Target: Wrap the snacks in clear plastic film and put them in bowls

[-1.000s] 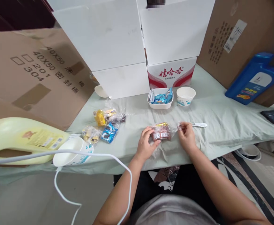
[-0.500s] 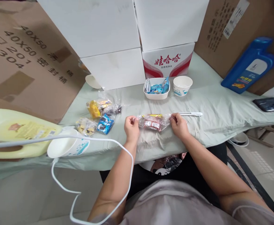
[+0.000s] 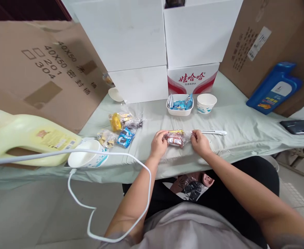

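Observation:
A clear plastic bag (image 3: 175, 139) with small reddish-brown packets and a yellow strip at its far edge lies on the cloth-covered table in front of me. My left hand (image 3: 159, 144) is closed around the bag's left end, close against the packets. On the other side, my right hand (image 3: 200, 144) pinches the bag's gathered right end. Just beyond my right fingers lies a slim white tool (image 3: 215, 132), partly hidden by that hand; its kind is unclear.
Left of my hands are bagged yellow snacks (image 3: 116, 121), a blue packet (image 3: 126, 137) and a tipped paper cup (image 3: 83, 155). Behind stand a white tub (image 3: 180, 112) of blue sachets and a paper bowl (image 3: 206, 103). A white cable (image 3: 131, 156) crosses in front.
My left hand has slid inward along the bag to the packets, and the plastic is bunched more tightly. My right hand still pinches its end. The view has shifted slightly.

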